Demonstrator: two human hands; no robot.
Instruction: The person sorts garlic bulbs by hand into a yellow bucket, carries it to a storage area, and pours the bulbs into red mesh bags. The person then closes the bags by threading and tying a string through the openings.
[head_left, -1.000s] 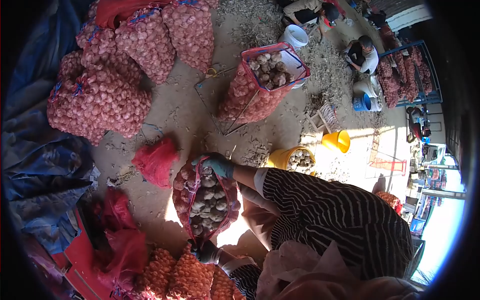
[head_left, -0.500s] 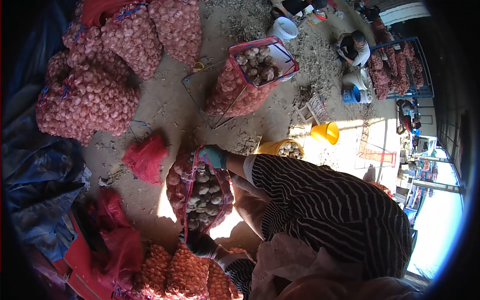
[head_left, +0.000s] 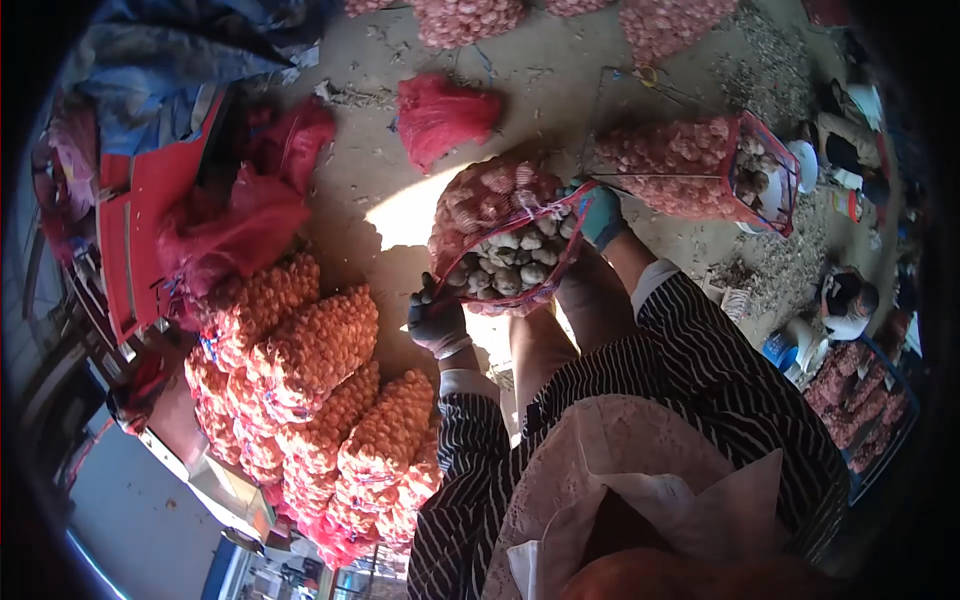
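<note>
A red mesh sack [head_left: 475, 205] of garlic bulbs hangs in front of my legs, its mouth spread open toward me. Pale and greyish bulbs [head_left: 505, 260] show inside the mouth. My left hand [head_left: 437, 320], in a dark glove, closes on the left end of the sack's rim. At the opposite end, my right hand [head_left: 600, 215], in a teal glove, grips the rim; part of its fingers is hidden behind the mesh.
Filled sacks [head_left: 320, 350] are stacked at lower left. A crumpled red mesh bag [head_left: 445, 118] lies on the floor ahead. Another open sack [head_left: 670, 165] lies right, near a blue bucket [head_left: 779, 350] and a crouching person [head_left: 848, 303]. Red netting [head_left: 235, 230] drapes at left.
The view has turned toward the stacked sacks on my left, and the scene appears rotated. Both hands still hold the sack's rim, and its mouth now faces me more.
</note>
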